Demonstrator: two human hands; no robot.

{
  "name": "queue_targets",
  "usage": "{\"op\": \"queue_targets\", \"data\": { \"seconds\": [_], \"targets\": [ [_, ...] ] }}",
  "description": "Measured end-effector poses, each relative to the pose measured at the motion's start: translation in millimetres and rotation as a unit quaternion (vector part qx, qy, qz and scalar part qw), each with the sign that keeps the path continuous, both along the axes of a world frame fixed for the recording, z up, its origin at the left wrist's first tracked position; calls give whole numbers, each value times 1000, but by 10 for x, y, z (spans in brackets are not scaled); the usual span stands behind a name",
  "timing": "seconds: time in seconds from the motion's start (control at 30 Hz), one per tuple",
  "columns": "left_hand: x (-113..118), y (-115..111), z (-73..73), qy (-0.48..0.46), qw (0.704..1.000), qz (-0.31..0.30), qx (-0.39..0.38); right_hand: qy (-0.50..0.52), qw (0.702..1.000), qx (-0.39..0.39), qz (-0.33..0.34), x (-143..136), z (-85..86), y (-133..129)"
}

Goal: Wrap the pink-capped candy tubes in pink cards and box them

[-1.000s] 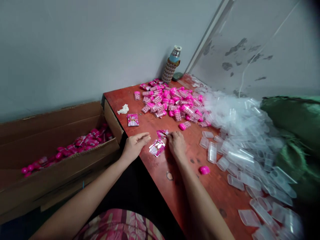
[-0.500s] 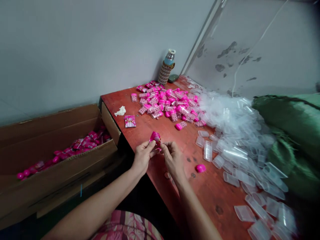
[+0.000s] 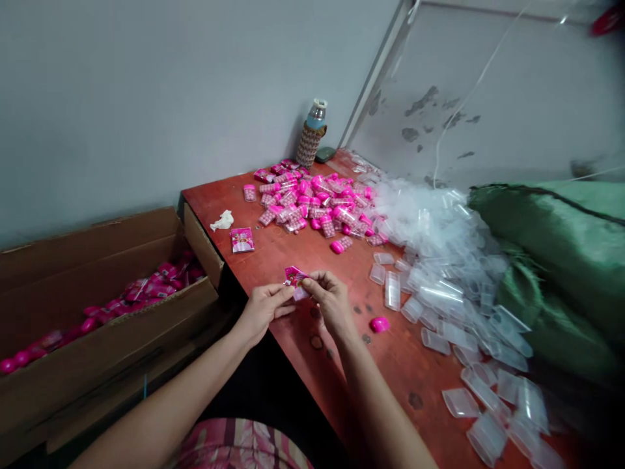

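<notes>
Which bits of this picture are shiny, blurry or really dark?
In the head view, glare streaks the clear tubes; there too, the green sack looks blurry; its lower-right corner is nearly black; same view, print on the pink packet between left hand and right hand is unreadable.

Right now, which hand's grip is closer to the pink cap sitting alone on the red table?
Right. The right grip is left of the pink cap, not touching it; the left grip is farther left, beyond the right one.
</notes>
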State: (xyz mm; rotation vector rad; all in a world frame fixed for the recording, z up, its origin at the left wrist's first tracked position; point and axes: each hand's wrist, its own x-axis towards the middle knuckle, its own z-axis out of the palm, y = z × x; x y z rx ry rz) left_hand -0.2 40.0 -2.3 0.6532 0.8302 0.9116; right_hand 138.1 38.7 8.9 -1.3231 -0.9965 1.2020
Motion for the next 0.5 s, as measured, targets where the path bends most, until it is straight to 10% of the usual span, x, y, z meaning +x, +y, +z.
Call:
{"op": "queue_targets", "data": {
  "seconds": [0.27,0.37,0.43,0.5],
  "targets": [
    [-37,98,-31,35,998,38,-27,-186,980,28,64,256,12,141],
    [-85,131,-11,30,995,72,-60,-453,891,39,-20,665,37,470],
    [-115,140,-3,15,993,81,-80,-614,788,43,11,912,39,713],
    [-139,145,0,-2,992,82,-96,-654,753,42,54,1081,36,911]
  ]
}}
